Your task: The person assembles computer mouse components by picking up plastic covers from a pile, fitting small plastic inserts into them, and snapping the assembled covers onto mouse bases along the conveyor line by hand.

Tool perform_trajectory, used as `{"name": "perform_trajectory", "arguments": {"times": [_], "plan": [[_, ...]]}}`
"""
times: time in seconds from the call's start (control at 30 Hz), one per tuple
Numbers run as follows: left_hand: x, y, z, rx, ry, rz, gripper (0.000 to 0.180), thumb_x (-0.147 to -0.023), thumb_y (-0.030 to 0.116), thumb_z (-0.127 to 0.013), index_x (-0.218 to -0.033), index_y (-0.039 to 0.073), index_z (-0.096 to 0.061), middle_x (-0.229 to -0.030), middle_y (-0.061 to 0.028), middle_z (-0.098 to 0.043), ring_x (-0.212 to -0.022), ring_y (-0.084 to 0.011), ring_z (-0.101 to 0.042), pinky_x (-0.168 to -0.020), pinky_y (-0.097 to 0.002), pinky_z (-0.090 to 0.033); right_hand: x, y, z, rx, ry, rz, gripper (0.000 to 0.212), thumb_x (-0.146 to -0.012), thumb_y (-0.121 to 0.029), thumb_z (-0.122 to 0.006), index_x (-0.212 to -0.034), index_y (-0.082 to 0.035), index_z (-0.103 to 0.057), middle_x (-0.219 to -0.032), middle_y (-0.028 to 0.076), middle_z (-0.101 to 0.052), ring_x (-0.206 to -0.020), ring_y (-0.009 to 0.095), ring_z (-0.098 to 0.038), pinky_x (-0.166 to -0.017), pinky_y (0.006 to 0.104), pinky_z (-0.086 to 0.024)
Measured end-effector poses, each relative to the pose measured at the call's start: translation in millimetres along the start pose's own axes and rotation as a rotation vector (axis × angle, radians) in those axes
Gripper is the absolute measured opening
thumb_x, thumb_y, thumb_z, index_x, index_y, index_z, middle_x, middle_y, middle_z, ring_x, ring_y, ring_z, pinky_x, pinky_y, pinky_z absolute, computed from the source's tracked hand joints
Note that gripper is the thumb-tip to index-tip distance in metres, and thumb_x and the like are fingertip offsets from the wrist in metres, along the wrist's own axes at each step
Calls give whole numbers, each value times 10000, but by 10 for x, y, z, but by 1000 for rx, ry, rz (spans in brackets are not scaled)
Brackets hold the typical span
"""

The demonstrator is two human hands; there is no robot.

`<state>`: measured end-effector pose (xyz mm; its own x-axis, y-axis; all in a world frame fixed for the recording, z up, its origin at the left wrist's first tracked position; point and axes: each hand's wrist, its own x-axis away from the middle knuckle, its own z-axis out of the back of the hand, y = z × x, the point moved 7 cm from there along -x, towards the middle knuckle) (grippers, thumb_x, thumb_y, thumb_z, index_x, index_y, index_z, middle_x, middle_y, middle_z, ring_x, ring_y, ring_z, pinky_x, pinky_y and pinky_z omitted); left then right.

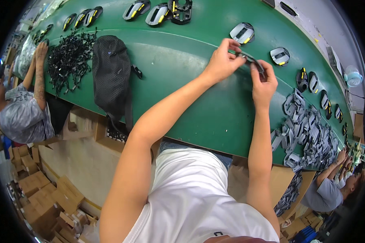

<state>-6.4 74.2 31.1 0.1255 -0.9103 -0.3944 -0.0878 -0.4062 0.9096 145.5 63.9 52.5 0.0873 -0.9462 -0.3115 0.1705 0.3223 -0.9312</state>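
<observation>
Both hands are up over the green table, gripping one dark grey curved plastic part (253, 60) between them. My left hand (223, 61) pinches its left end with thumb and fingers. At the other end, the thumb and fingers of my right hand (264, 83) are closed on it. The part is seen nearly edge-on, and my fingers cover both its ends, so its exact kind does not show. Just beyond my left fingers lies a grey and black oval plastic assembly (238, 32) with a yellow accent. Another similar grey assembly (279, 56) rests to the right of it.
A heap of loose grey plastic parts (308, 129) covers the table at right. At left lie a black mesh bag (110, 77) and a pile of small black parts (71, 58). More assemblies (158, 15) line the far side. Co-workers sit at left (26, 117) and right (324, 192).
</observation>
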Motion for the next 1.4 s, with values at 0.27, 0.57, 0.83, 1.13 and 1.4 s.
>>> {"name": "perform_trajectory", "arguments": {"times": [0.27, 0.57, 0.83, 1.13, 1.4], "plan": [[85, 16, -107, 377, -144, 659, 519, -944, 474, -427, -1039, -25, -535, -916, -129, -620, -709, -195, -648, -569, -268, -524, 84, -387, -46, 420, 155, 358, 318, -668, 34, -648, -972, -57, -643, -999, 117, -584, -899, 284, -586, -740, 365, -485], [24, 26, 8, 264, -140, 336, 221, -922, 201, -553, -1030, 8, -544, -766, -31, -607, -661, -77, -573, -589, -219, -457, 82, -320, -141, 168, 109, 240, 309, -806, -178, -685, -1036, 2, -585, -1034, 106, -583, -860, 163, -589, -702, 291, -478], [139, 17, -177, 118, -269, 367, 234, -935, 228, -502, -979, 0, -476, -595, -26, -510, -553, -78, -469, -497, -253, -372, 88, 17, -183, -38, -80, -108, 204, -915, -177, -579, -847, 15, -583, -697, -1, -566, -614, 33, -472, -531, 193, -380], [136, 126, -281, 50, -386, 300, 315, -969, 258, -464, -737, 47, -497, -687, 3, -513, -645, -59, -444, -605, -225, -393, 96, 98, -169, -352, -31, -164, 283, -971, -228, -478, -812, -1, -538, -659, -21, -507, -615, 32, -414, -549, 204, -348], [199, 159, -333, 274, -324, 333, 298, -977, 260, -454, -753, 64, -465, -653, 21, -438, -605, -49, -383, -547, -200, -343, 132, 35, -217, -369, -140, -194, 324, -980, -256, -470, -794, -11, -575, -696, -16, -543, -626, 38, -453, -568, 196, -371]]}}
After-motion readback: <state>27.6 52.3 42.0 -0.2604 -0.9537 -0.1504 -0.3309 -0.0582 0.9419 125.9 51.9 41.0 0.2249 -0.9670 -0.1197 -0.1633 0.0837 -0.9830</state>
